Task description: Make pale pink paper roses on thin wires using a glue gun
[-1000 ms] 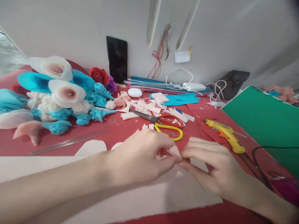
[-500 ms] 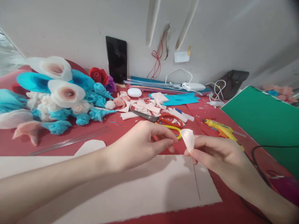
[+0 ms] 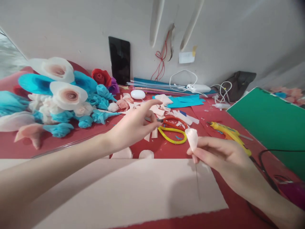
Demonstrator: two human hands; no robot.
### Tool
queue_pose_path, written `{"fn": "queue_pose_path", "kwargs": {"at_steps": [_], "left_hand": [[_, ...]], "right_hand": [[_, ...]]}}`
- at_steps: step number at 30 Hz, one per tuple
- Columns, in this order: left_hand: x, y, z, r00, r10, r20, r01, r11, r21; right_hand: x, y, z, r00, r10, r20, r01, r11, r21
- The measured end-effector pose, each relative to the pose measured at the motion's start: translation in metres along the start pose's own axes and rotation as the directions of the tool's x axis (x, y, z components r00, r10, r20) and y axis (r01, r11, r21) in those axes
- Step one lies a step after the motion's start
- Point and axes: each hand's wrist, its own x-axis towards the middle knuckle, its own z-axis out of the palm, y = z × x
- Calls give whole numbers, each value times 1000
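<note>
My right hand (image 3: 218, 156) pinches a thin wire stem (image 3: 197, 181) just below a pale pink paper bud (image 3: 192, 137) rolled into a cone. The wire hangs down over the pale pink crepe paper sheet (image 3: 114, 190). My left hand (image 3: 137, 125) is apart from the bud, its index finger stretched out and thumb spread, with nothing held. It hovers by the scissors (image 3: 172, 136) with one red and one yellow handle, hiding most of their blades. Cut pale petals (image 3: 146, 154) lie at the sheet's far edge.
Paper flowers (image 3: 69, 95) crowd the left side. Paper scraps (image 3: 159, 109) and blue paper (image 3: 184, 101) lie behind the scissors. On the right are a yellow glue gun (image 3: 225, 132) and a green board (image 3: 269, 124). A phone (image 3: 119, 60) leans on the wall.
My left hand has drawn away from the bud, leftward and up, its fingers spreading. More of the scissor handles and the cut petals now show. The right hand keeps its pinch.
</note>
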Motion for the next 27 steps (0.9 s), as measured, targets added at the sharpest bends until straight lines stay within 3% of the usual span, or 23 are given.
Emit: {"fn": "queue_pose_path", "kwargs": {"at_steps": [5, 9, 15, 19, 27], "left_hand": [[-12, 15, 12, 978, 126, 164, -107, 987, -122], [-22, 31, 17, 976, 152, 155, -105, 956, -275], [-23, 31, 17, 968, 161, 193, -88, 936, -340], [-24, 31, 16, 972, 125, 199, -33, 911, -411], [-21, 32, 16, 969, -17, 246, 148, 838, -525]], "right_hand": [[0, -4, 1, 984, -174, -35, 166, 972, -164], [-4, -6, 3, 936, -350, -34, 332, 911, -246], [-6, -8, 9, 862, -505, -44, 484, 846, -224], [-4, -7, 9, 885, -466, -20, 455, 872, -180], [-2, 3, 7, 970, -235, 58, 233, 972, 31]]}}
